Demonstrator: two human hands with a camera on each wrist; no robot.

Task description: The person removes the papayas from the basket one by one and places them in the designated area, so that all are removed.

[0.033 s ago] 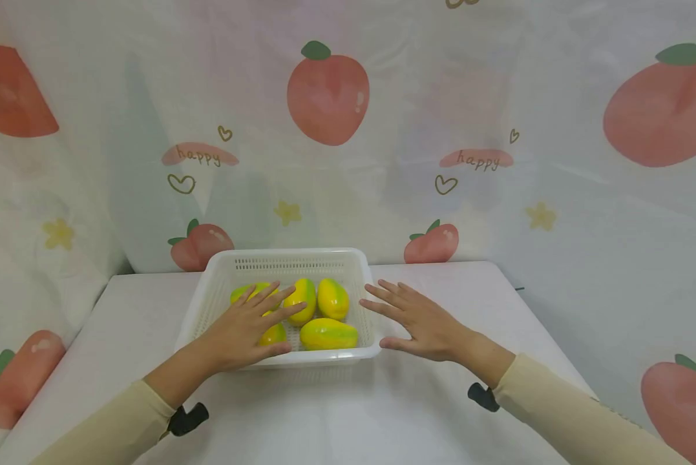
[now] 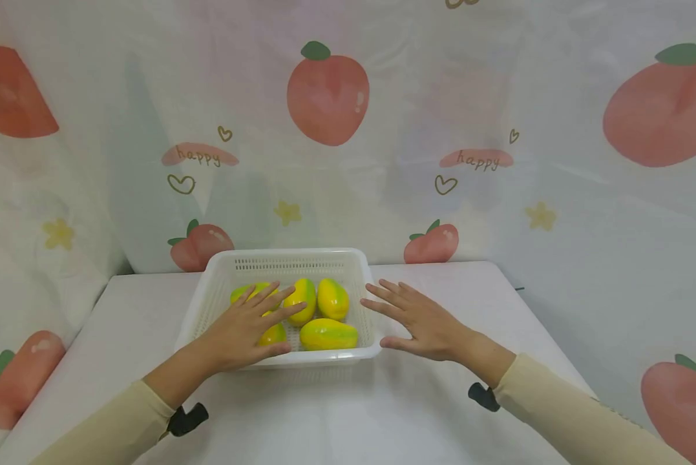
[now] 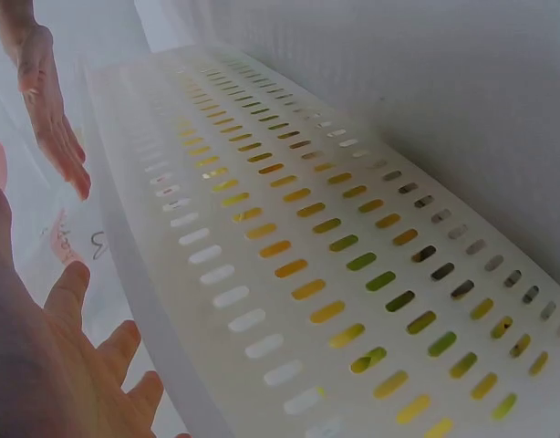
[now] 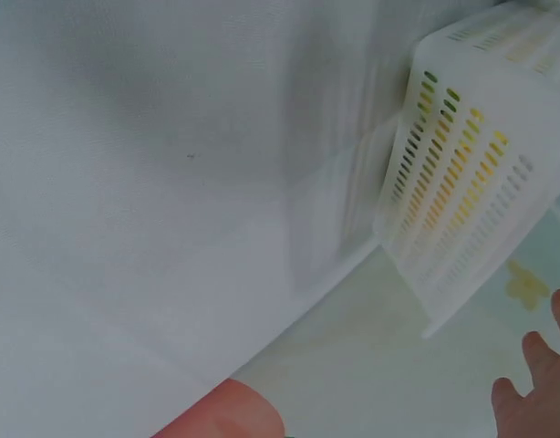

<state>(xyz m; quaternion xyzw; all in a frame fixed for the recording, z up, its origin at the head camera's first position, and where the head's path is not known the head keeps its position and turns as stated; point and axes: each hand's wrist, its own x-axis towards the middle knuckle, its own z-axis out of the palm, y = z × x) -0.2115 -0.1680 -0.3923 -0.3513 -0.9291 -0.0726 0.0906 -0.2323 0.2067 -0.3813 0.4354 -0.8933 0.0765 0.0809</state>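
Observation:
A white plastic basket (image 2: 284, 255) with slotted walls stands on the table and holds several glossy yellow-green fruits (image 2: 329, 334) that look like mangoes. Over the basket's near left part is my left hand (image 2: 240, 336), palm down with spread fingers, gripping nothing. It hides parts of the fruits on the left. My right hand (image 2: 426, 323) is held just past the basket's right rim, its fingers also straight and apart. In the left wrist view the slotted wall (image 3: 289, 246) lies beside the left hand (image 3: 61, 365), and fruit colour shows through the slots.
A white cloth covers the table (image 2: 441, 400). Behind it hangs a light curtain (image 2: 382, 194) printed with peaches, hearts and stars. Black wrist mounts (image 2: 188, 420) sit under both forearms.

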